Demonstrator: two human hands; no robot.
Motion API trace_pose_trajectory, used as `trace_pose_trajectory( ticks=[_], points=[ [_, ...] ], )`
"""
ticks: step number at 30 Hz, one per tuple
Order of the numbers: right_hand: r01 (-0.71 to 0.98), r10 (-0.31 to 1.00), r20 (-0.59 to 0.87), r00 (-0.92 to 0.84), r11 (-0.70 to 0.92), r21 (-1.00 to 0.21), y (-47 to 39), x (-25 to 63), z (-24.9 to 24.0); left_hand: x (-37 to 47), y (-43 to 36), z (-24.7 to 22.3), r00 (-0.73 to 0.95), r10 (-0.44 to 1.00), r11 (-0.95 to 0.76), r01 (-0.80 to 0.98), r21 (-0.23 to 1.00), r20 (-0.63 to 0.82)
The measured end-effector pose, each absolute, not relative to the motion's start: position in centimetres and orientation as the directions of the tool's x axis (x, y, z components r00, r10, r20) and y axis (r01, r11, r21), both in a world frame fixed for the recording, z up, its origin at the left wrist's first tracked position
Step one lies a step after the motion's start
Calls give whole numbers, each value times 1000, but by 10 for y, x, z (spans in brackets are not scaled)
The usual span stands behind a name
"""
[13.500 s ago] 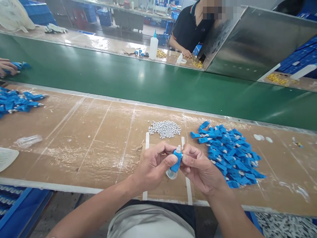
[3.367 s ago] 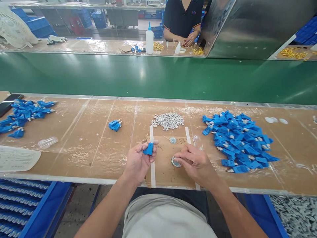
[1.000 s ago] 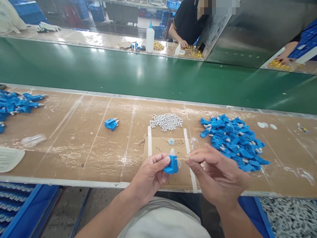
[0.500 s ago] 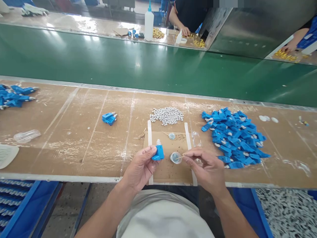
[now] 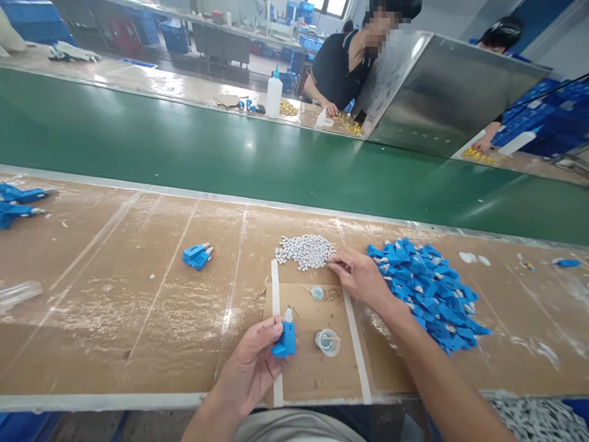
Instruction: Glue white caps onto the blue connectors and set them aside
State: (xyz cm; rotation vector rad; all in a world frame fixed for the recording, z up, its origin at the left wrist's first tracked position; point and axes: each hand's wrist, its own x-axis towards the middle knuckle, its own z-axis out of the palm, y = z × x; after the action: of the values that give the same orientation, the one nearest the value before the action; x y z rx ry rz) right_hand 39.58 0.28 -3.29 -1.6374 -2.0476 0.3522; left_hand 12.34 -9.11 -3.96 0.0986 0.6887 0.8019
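Observation:
My left hand [image 5: 255, 359] grips a blue plastic part [image 5: 285, 341] with a whitish tip pointing up, held above a cardboard sheet [image 5: 304, 374]. My right hand [image 5: 361, 276] reaches to the right edge of a pile of small grey-white pieces [image 5: 306, 250]. Its thumb and forefinger are pinched together there; whether a piece is between them is too small to tell. A small clear cup [image 5: 321, 347] with a thin stick resting in it stands on the cardboard. Behind it lies a smaller dish of bluish-clear stuff [image 5: 317, 293] with another stick.
A big heap of blue parts [image 5: 427, 294] lies to the right, a few blue parts [image 5: 197, 256] to the left. Beyond the bench runs a green belt [image 5: 207, 153]. Across it, a co-worker [image 5: 338, 73] handles small gold pieces near a white bottle [image 5: 274, 97].
My right hand has let go of the stick at the cup and moved forward to the grey-white pile. My left hand still holds the blue part. The view has tilted up.

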Motion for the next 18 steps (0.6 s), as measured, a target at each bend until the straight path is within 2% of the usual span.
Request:
trace_pose_trajectory(
  ticks=[7, 13, 14, 16, 18],
  points=[
    [857, 951, 150, -269, 307, -413, 12, 388, -39, 127, -87, -41, 492, 650, 729, -620, 290, -580],
    [832, 952, 151, -265, 305, -463, 14, 386, -23, 127, -87, -40, 500, 654, 731, -610, 304, -568],
    [818, 957, 155, -245, 290, -497, 10, 386, -19, 126, -87, -40, 495, 660, 725, -615, 308, -565],
    [711, 975, 139, -172, 221, -668, -4, 385, -12, 127, -87, -37, 490, 670, 718, -617, 321, -557],
    [464, 993, 72, -95, 108, -879, -23, 383, -6, 129, -85, -32, 493, 682, 713, -613, 342, -540]
  ],
)
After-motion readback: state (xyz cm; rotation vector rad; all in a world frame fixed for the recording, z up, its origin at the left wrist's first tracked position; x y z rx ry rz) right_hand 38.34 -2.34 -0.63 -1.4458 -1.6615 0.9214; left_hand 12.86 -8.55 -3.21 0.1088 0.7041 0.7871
